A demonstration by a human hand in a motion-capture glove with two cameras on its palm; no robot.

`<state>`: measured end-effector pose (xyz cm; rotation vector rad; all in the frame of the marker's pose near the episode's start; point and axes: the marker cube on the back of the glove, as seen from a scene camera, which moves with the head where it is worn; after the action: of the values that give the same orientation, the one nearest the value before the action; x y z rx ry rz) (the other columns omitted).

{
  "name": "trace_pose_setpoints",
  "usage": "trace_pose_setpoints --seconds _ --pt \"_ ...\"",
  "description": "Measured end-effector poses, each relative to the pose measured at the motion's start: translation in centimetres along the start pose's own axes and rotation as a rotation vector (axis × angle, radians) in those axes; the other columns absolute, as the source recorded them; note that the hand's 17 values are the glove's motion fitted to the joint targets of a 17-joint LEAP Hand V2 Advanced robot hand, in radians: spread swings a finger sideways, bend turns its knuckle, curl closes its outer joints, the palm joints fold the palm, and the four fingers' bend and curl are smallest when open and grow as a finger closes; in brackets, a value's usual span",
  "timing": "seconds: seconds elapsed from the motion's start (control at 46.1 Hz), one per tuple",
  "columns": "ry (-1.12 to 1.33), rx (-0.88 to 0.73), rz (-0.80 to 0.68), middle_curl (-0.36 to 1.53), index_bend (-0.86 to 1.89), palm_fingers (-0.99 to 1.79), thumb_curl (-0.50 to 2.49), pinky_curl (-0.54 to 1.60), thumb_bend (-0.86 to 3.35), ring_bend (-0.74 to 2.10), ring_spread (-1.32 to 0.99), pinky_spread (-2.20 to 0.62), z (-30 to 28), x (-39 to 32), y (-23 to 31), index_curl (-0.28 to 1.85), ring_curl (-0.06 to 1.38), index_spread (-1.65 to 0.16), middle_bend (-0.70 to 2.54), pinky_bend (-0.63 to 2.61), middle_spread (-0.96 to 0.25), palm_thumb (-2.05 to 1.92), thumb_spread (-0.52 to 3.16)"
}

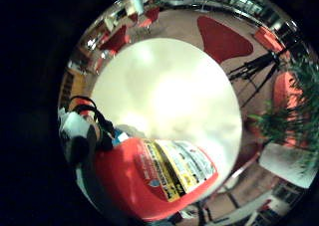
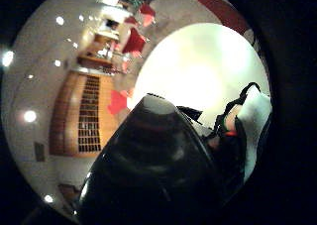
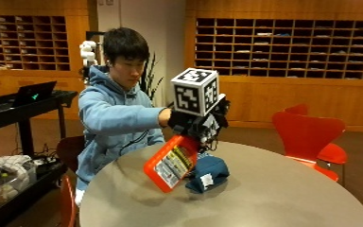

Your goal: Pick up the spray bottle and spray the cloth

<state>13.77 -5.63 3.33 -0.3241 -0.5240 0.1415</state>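
Done: black-gloved right hand (image 3: 197, 124) clamped on red plastic spray bottle (image 3: 172, 163), lifted, tilted.
Left: spraying blue cloth (image 3: 208, 173) on round counter (image 3: 282, 198).

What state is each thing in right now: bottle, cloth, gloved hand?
Spray bottle: lifted off the table, tilted, nozzle end up in the hand.
Blue cloth: bunched on the table, beside the bottle's lower end.
Right hand: grips the bottle's top, above the cloth.
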Motion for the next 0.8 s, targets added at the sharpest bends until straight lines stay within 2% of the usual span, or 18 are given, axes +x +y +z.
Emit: trace_pose_setpoints --seconds 0.368,0.607,0.802 --pt "0.466 -0.254 0.048 0.49 0.43 1.41 0.74 0.39 -0.03 0.59 -0.18 -0.23 -0.8 -8.6 1.2 0.52 0.43 -0.20 0.57 0.35 -0.12 0.85 0.36" --pt "0.540 -0.347 0.112 0.49 0.43 1.40 0.76 0.38 -0.03 0.59 -0.18 -0.23 2.5 -9.8 1.3 0.52 0.43 -0.20 0.57 0.35 -0.12 0.84 0.36" --pt "0.590 -0.392 0.089 0.49 0.43 1.40 0.78 0.38 -0.03 0.58 -0.18 -0.23 4.3 -9.6 2.0 0.52 0.43 -0.20 0.58 0.36 -0.12 0.84 0.35"
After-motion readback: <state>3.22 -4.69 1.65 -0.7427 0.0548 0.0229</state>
